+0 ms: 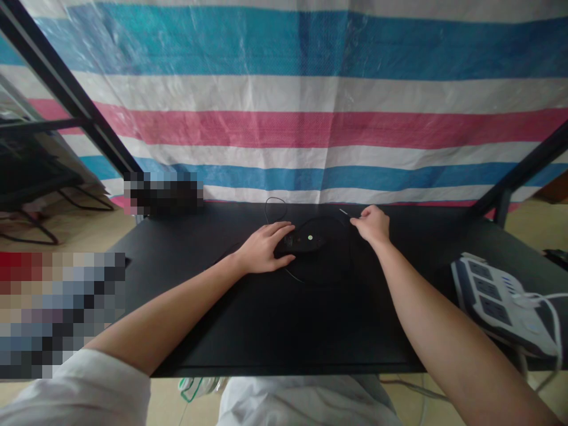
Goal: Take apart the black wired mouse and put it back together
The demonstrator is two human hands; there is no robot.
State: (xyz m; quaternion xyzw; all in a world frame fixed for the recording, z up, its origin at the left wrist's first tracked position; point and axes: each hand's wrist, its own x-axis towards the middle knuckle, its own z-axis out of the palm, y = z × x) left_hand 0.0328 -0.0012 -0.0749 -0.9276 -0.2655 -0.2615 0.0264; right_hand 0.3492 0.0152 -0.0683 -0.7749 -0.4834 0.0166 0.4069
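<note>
A black computer mouse [306,241] lies upside down on the black table [266,319], a small pale sticker on its underside. Its thin cable [275,204] loops away toward the back. My left hand [266,247] rests on the mouse's left end, fingers curled over it and steadying it. My right hand [371,223] hovers just right of the mouse, fingers pinched on a thin metal tool [344,212] whose tip points left and back.
A white and dark power strip [497,302] with a white cord lies on the table's right edge. A striped blue, white and pink tarp [310,106] hangs behind. Black frame bars [71,89] rise at both sides.
</note>
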